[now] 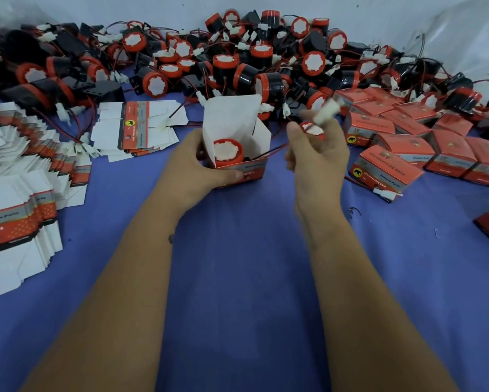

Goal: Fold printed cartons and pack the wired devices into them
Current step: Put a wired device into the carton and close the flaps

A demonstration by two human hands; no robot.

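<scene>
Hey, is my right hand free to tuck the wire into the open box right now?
Probably yes. The right hand hangs just beside the open box, pinching the white plug; the flaps stand up, and the left hand grips the box only at its side.

The open carton (239, 165) is thin card, printed outside and plain matt white inside. The devices (246, 75) look like glossy black and red plastic. The table cover (237, 250) seems matt blue cloth.
</scene>
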